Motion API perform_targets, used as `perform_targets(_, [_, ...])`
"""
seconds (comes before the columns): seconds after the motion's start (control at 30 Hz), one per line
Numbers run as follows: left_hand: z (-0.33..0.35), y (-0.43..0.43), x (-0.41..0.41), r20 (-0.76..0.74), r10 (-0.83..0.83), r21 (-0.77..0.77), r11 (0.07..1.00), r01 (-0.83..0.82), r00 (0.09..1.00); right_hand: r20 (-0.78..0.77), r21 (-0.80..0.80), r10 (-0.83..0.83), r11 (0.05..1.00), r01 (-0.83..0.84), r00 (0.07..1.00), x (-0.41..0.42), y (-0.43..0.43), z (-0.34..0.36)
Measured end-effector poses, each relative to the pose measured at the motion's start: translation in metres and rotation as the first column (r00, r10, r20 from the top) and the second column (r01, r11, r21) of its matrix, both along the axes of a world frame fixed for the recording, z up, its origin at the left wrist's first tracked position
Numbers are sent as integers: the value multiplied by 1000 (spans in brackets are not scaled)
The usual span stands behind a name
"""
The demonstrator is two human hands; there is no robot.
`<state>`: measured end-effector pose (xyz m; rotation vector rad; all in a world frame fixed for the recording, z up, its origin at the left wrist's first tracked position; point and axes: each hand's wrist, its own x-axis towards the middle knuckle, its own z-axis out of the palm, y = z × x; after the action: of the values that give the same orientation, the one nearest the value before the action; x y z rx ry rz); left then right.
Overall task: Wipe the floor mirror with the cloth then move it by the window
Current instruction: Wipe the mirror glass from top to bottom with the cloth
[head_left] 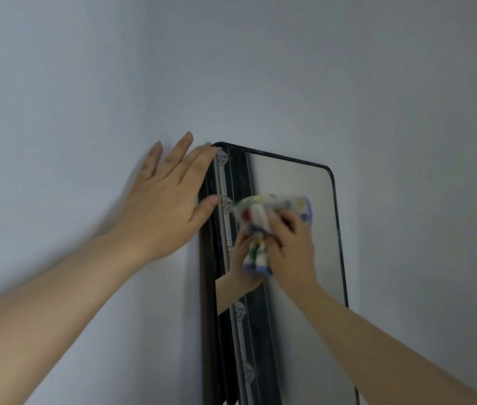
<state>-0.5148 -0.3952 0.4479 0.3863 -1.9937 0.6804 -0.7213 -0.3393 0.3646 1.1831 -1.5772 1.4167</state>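
The black-framed floor mirror (298,185) leans against the pale wall (85,83), its upper left corner steadied by the flat, spread-fingered left hand (167,200), while the right hand (292,247) clutches the bunched dotted cloth (263,226) and presses it on the glass near that corner.
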Motion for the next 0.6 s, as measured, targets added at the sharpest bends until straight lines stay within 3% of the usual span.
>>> perform_targets(0.07, [2,-3,-12,-47,-21,-37,999,19,999,423,-12,-70,997,82,903,-14,1,11])
perform_targets(0.1, [3,-5,-18,-60,-18,-50,999,15,998,481,-47,-13,998,41,877,-6,-1,14])
perform_targets(0.13, [5,-6,-24,-80,-14,-57,998,10,997,351,-83,86,995,-61,933,15,-1,16])
perform_targets(0.17, [8,-5,-30,-110,-11,-58,998,4,994,93,-142,231,966,-216,969,33,-3,11])
perform_targets(0.2, [10,-4,-35,-147,-3,-61,998,-6,989,-106,-148,296,940,-309,949,41,-9,-6])
perform_targets(0.23, [12,-1,-40,-182,4,-67,998,-16,983,-182,-61,265,958,-280,947,42,-7,-15])
perform_targets(0.3, [14,3,-48,-216,8,-62,998,-22,976,-71,94,96,992,-89,993,12,2,-14])
perform_targets(0.37, [15,5,-54,-241,3,-46,999,-14,971,154,77,-86,994,75,984,-18,11,-9])
perform_targets(0.43, [14,6,-60,-267,20,-47,998,-34,963,342,65,-112,993,96,933,-21,3,0])
perform_targets(0.47, [15,6,-63,-279,40,-52,997,-57,960,352,81,-123,992,100,928,-9,0,4])
perform_targets(0.6, [23,7,-71,-314,203,-84,967,-240,928,-55,34,-62,997,64,997,10,-1,-15])
